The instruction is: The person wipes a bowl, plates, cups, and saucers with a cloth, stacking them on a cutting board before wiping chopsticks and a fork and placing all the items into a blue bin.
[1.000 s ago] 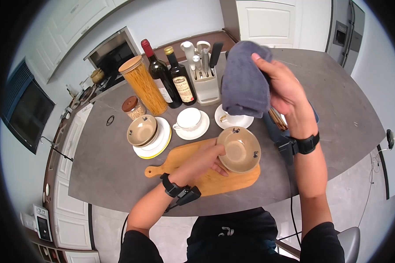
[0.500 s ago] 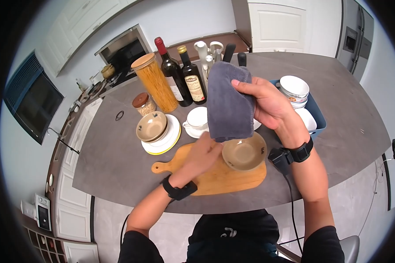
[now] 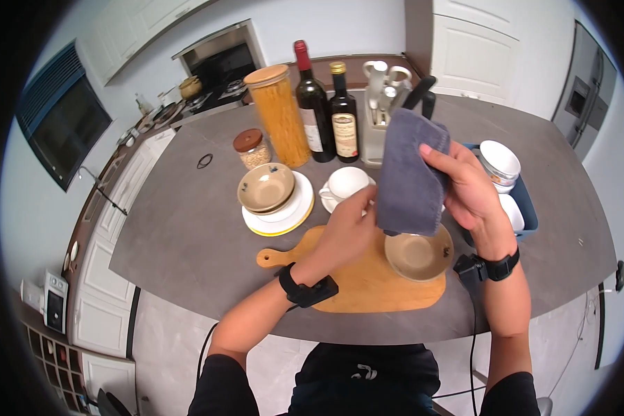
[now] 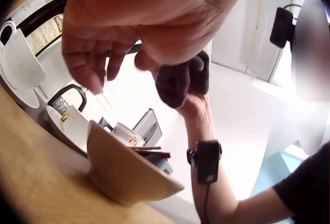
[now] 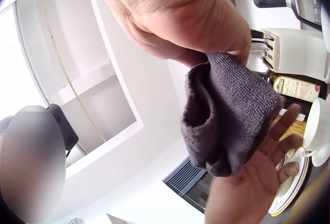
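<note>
The grey cloth (image 3: 410,177) should be, I think, light and very soft, with nothing in it that can break. Its rough pile does not look slippery, so a gentle pinch is probably enough, but the loose lower part may bend or unfold. A good place to take hold is the folded side edge, where several layers lie together, with the thumb on one face and the fingers on the other.

In colour it is dark grey, a little toward violet. It is folded into a thick, rather long pad; a stitched hem follows one edge, and in the right wrist view the layers make a hollow loop.

The cloth is in the air, over the far part of the beige bowl (image 3: 419,255). The right hand (image 3: 470,191) pinches it at the side, the thumb on its near face. The left hand (image 3: 350,232) is just beside the cloth, its fingers loosely bent and a little apart, and it grips nothing; whether a fingertip touches the cloth, I cannot tell.

The bowl stands on the wooden board (image 3: 353,295). Beyond the left hand is a white cup (image 3: 348,183), partly hidden, and on the right side a blue basket (image 3: 529,213) holds white bowls (image 3: 500,159)
</note>
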